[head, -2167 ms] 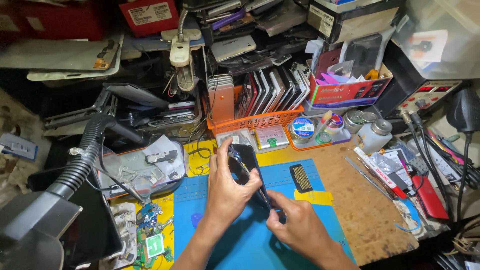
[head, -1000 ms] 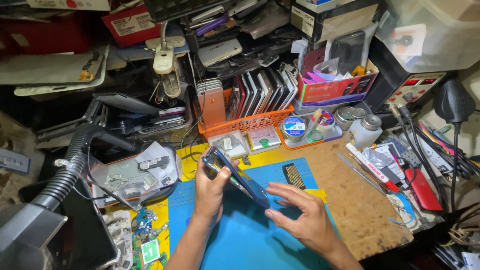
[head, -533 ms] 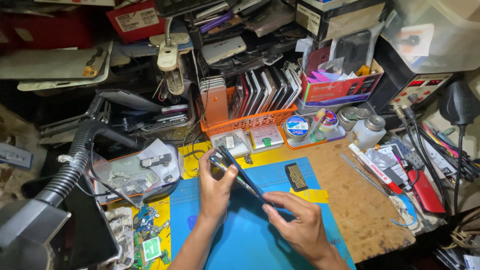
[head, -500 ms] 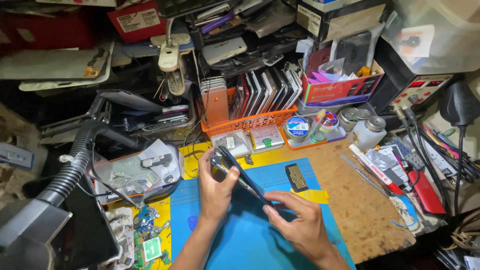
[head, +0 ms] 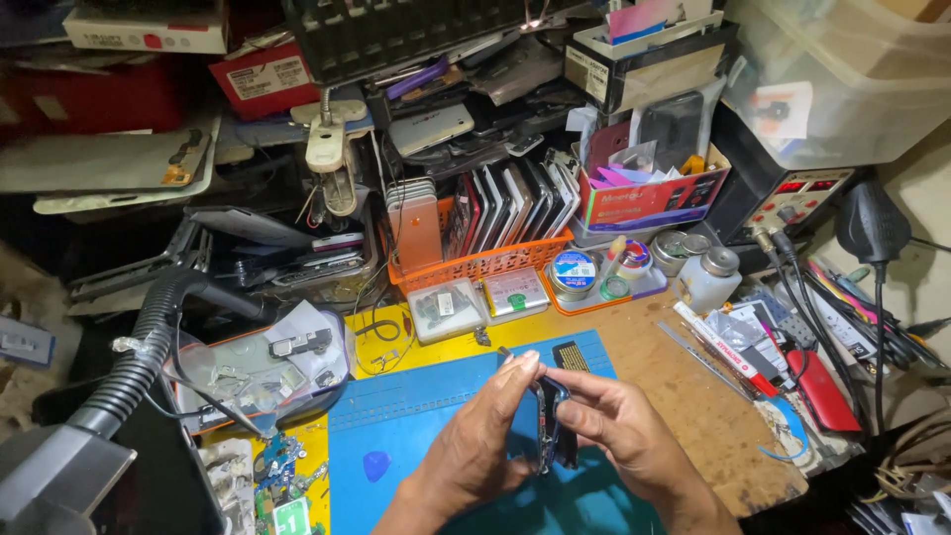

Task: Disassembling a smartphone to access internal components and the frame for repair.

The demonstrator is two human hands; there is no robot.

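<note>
Both hands meet over a blue work mat (head: 436, 416) on a crowded repair bench. The left hand (head: 485, 436) and the right hand (head: 619, 431) pinch a dark phone (head: 548, 426) between them, turned edge-on and held upright above the mat, fingers closed on its sides. Just beyond the grip, on the mat, lies a small dark ribbed part (head: 569, 356). To the left of the grip, lower down, a blue guitar-pick-shaped opening tool (head: 375, 465) rests on the mat. Farther behind the hands stands an orange basket (head: 485, 266) packed with upright phones. A grey flexible hose (head: 144, 357) curves well off to the left.
</note>
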